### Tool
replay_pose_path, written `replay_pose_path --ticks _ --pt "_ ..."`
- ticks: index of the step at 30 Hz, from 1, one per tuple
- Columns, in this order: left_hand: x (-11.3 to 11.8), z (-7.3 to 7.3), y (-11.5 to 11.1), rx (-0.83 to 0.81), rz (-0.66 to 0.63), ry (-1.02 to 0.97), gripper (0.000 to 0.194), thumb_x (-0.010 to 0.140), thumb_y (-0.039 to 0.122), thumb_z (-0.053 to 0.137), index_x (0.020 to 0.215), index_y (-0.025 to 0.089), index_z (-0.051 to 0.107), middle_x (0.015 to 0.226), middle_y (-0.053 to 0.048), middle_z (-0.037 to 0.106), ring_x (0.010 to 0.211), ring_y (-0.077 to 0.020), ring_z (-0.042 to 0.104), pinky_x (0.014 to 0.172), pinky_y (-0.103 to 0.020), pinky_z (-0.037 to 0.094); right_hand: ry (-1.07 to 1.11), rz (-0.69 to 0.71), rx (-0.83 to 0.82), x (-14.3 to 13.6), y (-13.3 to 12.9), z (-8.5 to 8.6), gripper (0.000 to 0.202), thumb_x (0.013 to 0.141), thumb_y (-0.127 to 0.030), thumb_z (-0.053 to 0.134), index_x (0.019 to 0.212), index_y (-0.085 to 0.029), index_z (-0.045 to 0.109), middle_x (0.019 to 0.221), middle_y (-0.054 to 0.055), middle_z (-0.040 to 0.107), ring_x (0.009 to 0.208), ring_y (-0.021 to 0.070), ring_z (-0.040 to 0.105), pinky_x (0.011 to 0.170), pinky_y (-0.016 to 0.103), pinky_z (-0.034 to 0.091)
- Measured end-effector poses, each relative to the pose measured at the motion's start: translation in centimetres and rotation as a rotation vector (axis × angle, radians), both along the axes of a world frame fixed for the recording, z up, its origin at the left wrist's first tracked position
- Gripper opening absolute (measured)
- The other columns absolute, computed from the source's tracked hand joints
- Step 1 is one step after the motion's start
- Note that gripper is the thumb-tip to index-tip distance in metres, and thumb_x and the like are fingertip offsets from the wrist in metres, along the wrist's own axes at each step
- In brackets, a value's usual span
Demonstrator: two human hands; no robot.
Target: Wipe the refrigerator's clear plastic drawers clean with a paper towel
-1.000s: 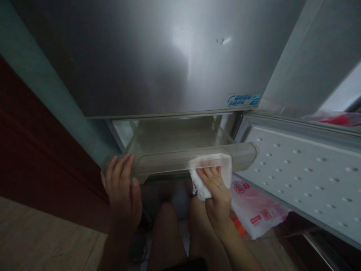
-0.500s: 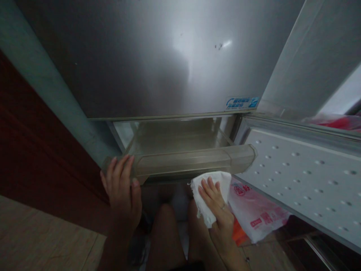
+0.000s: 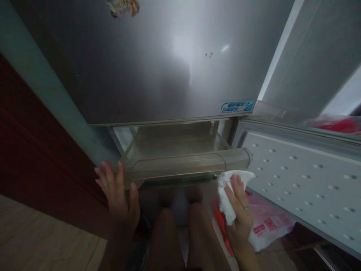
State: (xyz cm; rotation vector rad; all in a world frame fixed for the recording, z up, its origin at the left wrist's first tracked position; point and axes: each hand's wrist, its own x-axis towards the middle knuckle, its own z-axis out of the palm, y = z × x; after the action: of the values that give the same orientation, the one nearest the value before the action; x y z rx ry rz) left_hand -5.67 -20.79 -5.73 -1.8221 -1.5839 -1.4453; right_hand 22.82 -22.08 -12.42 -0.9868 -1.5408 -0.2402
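A clear plastic drawer [image 3: 180, 165] is pulled partly out below the upper metal fridge door [image 3: 158, 75]. At the drawer's left front corner is my left hand [image 3: 115, 195], its fingers spread and holding nothing; whether it touches the drawer is hard to tell. My right hand [image 3: 239, 207] holds a white cloth [image 3: 227, 195] under its fingers, just below the drawer's right front end. The cloth is bunched, with a frayed left edge.
An open lower door [image 3: 296, 177] with a dimpled white inner panel extends to the right. Beneath it lie a pink and white plastic bag [image 3: 270, 226] and something orange [image 3: 222, 229]. Dark red wood [image 3: 42, 150] stands at the left.
My right hand and the cloth have moved right, towards the open door. My left hand has shifted slightly left and down, with its fingers more spread. The view has tilted a little.
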Motion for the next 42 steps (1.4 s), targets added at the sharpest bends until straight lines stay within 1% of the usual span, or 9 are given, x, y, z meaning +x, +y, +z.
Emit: replay_pose_path --ticks 3,7,11,14,19,25,32,38,42 --pt "0.5 -1.0 -0.5 -0.003 0.006 -0.006 0.069 0.099 0.021 0.041 0.157 0.038 0.009 0.167 0.006 -0.008 0.152 -0.0266 -0.012 0.122 -0.059 -0.003 -0.039 -0.034 -0.030 0.3 0.6 -0.2 0.060 0.094 -0.010 0.043 0.150 -0.028 0.038 0.163 -0.001 0.028 0.151 0.0275 0.023 0.122 0.059 0.019" --pt "1.5 -3.1 -1.2 -0.016 0.029 -0.039 0.072 0.099 0.019 0.042 0.158 0.034 0.004 0.167 0.003 -0.009 0.153 -0.0264 -0.012 0.122 -0.057 -0.004 -0.086 -0.062 -0.029 0.3 1.2 -0.2 0.063 0.094 -0.012 0.044 0.153 -0.027 0.031 0.165 -0.004 0.019 0.153 0.0243 0.014 0.125 0.054 0.010" --pt "2.2 -4.3 -1.2 -0.028 0.028 -0.023 0.076 0.098 0.019 0.045 0.158 0.031 -0.001 0.167 0.001 -0.012 0.153 -0.0258 -0.011 0.124 -0.053 -0.003 -0.103 -0.073 -0.027 0.3 1.5 -0.4 0.063 0.095 -0.014 0.043 0.155 -0.026 0.027 0.166 -0.002 0.016 0.154 0.0255 0.011 0.124 0.056 0.010" --pt "2.5 -4.2 -0.9 -0.031 0.027 -0.031 0.078 0.098 0.019 0.045 0.158 0.032 -0.004 0.166 0.001 -0.015 0.152 -0.0252 -0.014 0.124 -0.051 -0.004 -0.099 -0.073 -0.046 0.3 1.5 -0.6 0.062 0.095 -0.016 0.042 0.155 -0.024 0.027 0.165 -0.001 0.017 0.153 0.0275 0.012 0.123 0.059 0.013" --pt "2.6 -3.6 -0.5 -0.053 0.035 -0.033 0.078 0.099 0.018 0.044 0.157 0.032 -0.005 0.166 0.000 -0.017 0.152 -0.0244 -0.015 0.124 -0.051 -0.004 -0.110 -0.068 -0.030 0.2 2.0 -0.6 0.061 0.096 -0.016 0.039 0.155 -0.023 0.027 0.165 -0.003 0.018 0.153 0.0252 0.012 0.124 0.053 0.011" --pt "2.3 -4.0 0.5 -0.040 -0.006 0.019 0.080 0.097 0.016 0.046 0.157 0.031 -0.006 0.165 0.003 -0.019 0.152 -0.0211 -0.018 0.124 -0.048 -0.006 -0.098 -0.067 -0.059 0.6 3.7 -0.2 0.064 0.095 -0.013 0.039 0.156 -0.025 0.025 0.166 -0.002 0.016 0.153 0.0260 0.013 0.124 0.057 0.010" --pt "2.2 -3.9 2.2 -0.053 -0.026 0.037 0.081 0.097 0.017 0.046 0.157 0.030 -0.006 0.165 -0.001 -0.020 0.151 -0.0264 -0.018 0.122 -0.057 -0.005 -0.079 -0.045 -0.101 0.9 5.0 0.2 0.062 0.095 -0.014 0.036 0.155 -0.027 0.026 0.165 0.001 0.021 0.152 0.0286 0.020 0.121 0.063 0.015" --pt "1.5 -4.1 4.2 -0.028 -0.044 0.009 0.079 0.097 0.020 0.046 0.158 0.029 -0.003 0.166 -0.006 -0.016 0.151 -0.0304 -0.016 0.120 -0.062 -0.002 -0.081 -0.024 -0.132 0.6 6.3 0.2 0.062 0.096 -0.016 0.035 0.155 -0.029 0.025 0.165 0.002 0.020 0.153 0.0284 0.015 0.121 0.064 0.013" --pt "1.1 -4.1 5.7 -0.036 -0.048 -0.004 0.079 0.097 0.021 0.046 0.158 0.029 -0.004 0.166 -0.008 -0.015 0.151 -0.0310 -0.016 0.120 -0.064 0.000 -0.069 -0.023 -0.153 0.4 7.4 0.5 0.064 0.095 -0.015 0.034 0.155 -0.031 0.024 0.165 0.003 0.022 0.152 0.0291 0.017 0.119 0.066 0.016"
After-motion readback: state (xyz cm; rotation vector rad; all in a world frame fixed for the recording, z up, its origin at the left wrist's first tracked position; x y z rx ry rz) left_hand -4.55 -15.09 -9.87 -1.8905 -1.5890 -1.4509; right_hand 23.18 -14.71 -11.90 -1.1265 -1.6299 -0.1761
